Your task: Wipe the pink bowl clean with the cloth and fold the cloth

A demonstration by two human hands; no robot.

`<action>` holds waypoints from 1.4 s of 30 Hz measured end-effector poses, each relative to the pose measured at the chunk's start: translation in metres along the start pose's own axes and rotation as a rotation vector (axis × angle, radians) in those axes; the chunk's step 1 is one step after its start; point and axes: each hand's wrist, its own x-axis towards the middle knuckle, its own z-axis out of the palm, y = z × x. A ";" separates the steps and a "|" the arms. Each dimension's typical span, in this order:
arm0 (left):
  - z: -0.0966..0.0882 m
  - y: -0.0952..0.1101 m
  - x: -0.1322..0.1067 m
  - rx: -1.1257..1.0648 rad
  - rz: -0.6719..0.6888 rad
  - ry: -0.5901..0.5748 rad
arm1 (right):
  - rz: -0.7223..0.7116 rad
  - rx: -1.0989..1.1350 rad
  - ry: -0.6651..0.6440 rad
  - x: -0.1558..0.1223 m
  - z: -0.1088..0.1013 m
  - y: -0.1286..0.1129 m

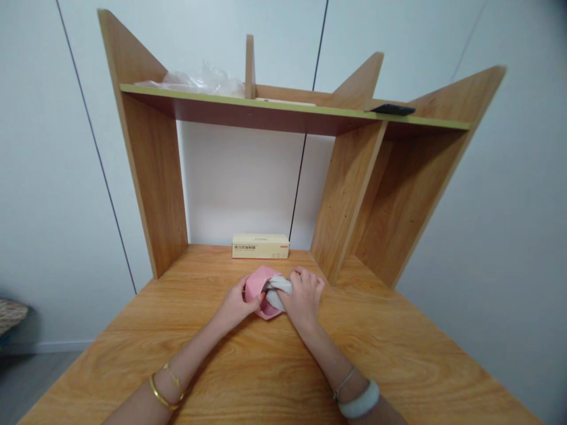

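A pink container [256,284], with its opening tilted toward the right, is over the middle of the wooden desk. My left hand [241,301] grips its left side, the thumb at the rim. At the mouth of the container is a light grey cloth [275,300], bunched up and partly inside it. My right hand [303,295] is closed around the cloth from the right side. The inside of the container is mostly hidden by the cloth and fingers.
A cream box [260,247] with printed lettering stands at the back of the desk [248,366]. Behind rises a wooden shelf unit [155,177] with upright panels. On its upper board lie clear plastic wrapping [199,81] and a dark flat object [393,110].
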 end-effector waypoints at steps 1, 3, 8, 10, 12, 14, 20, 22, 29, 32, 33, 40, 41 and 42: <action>0.001 0.001 0.000 -0.010 -0.003 0.004 | -0.007 0.002 0.007 0.000 0.000 0.000; 0.002 0.001 0.000 -0.034 -0.019 0.014 | 0.012 -0.003 -0.016 0.001 0.000 0.000; 0.003 0.000 0.004 -0.077 -0.069 0.031 | 0.149 -0.010 -0.163 0.004 0.006 0.001; 0.002 -0.002 0.006 -0.094 -0.082 0.053 | 0.191 0.010 -0.202 0.005 0.008 0.002; 0.001 -0.005 0.008 -0.115 -0.108 0.067 | 0.232 0.048 -0.224 0.005 0.009 0.003; -0.001 -0.008 0.010 -0.144 -0.144 0.076 | 0.268 0.085 -0.236 0.005 0.011 0.004; -0.003 -0.012 0.010 -0.278 -0.259 0.114 | 0.341 0.120 -0.256 0.005 0.016 0.007; -0.003 -0.013 0.009 -0.321 -0.317 0.121 | 0.368 0.138 -0.260 0.005 0.017 0.008; -0.005 -0.013 0.005 -0.460 -0.471 0.172 | 0.479 0.113 -0.352 0.010 0.014 0.023; -0.008 -0.011 0.005 -0.528 -0.504 0.169 | 0.475 0.043 -0.432 0.011 0.015 0.030; -0.009 -0.010 0.004 -0.545 -0.504 0.174 | 0.457 0.019 -0.459 0.011 0.016 0.031; -0.009 -0.009 0.004 -0.620 -0.491 0.191 | 0.230 -0.020 -0.603 0.005 0.017 0.022; -0.009 -0.010 0.005 -0.640 -0.488 0.193 | 0.197 0.008 -0.654 0.003 0.015 0.018; -0.010 -0.010 0.005 -0.660 -0.485 0.196 | 0.167 0.048 -0.709 0.002 0.013 0.015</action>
